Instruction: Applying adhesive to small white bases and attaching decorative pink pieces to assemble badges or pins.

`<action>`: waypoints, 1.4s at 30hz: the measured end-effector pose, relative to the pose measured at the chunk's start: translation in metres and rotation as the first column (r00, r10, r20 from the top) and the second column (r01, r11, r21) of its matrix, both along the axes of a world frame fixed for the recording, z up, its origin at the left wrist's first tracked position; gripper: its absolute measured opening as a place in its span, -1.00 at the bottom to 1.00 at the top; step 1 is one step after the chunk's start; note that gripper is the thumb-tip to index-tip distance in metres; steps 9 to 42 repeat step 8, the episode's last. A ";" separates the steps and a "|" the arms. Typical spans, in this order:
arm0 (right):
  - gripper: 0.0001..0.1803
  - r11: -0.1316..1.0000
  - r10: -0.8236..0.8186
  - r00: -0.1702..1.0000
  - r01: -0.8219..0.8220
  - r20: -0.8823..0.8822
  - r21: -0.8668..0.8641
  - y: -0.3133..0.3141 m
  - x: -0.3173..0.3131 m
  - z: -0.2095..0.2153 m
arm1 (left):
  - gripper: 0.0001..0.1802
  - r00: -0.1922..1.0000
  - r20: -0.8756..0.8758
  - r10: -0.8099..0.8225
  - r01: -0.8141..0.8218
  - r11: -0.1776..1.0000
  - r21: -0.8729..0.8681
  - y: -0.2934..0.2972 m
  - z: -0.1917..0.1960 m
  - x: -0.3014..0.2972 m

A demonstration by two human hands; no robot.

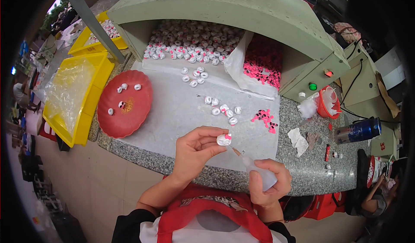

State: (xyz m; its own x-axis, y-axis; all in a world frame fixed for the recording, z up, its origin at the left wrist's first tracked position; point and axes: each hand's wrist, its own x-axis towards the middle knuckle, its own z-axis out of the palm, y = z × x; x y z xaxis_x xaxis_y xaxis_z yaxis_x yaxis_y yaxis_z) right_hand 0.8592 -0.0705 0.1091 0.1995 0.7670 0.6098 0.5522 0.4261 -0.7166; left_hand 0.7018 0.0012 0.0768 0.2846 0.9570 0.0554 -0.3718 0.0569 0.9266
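Note:
Between the thumb and fingers of my left hand is a small rounded white piece with a pink patch. My right hand grips a translucent squeeze bottle, its thin tip pointing at the white piece; I cannot tell whether they touch. Beyond my hands, several similar white pieces lie loose on white paper. To their right is a scatter of small pink and black bits. A red scalloped dish on the left holds several white pieces.
A pale green cabinet spans the back, with a heap of white pieces and a pile of pink bits inside. Yellow trays stand left. Right are a red cup, crumpled tissue, a blue can and a red tube.

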 end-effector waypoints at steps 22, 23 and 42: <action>-0.76 0.996 0.085 0.996 -0.085 0.014 0.037 0.005 0.004 0.000 | -0.62 0.993 0.061 -0.098 0.107 0.981 -0.162 0.002 0.001 -0.001; -0.76 0.996 0.085 0.996 -0.085 0.014 0.037 0.005 0.004 0.000 | -0.62 0.993 0.061 -0.098 0.107 0.981 -0.162 0.002 0.001 -0.001; -0.76 0.996 0.085 0.996 -0.085 0.014 0.037 0.005 0.004 0.000 | -0.62 0.993 0.061 -0.098 0.107 0.981 -0.162 0.002 0.001 -0.001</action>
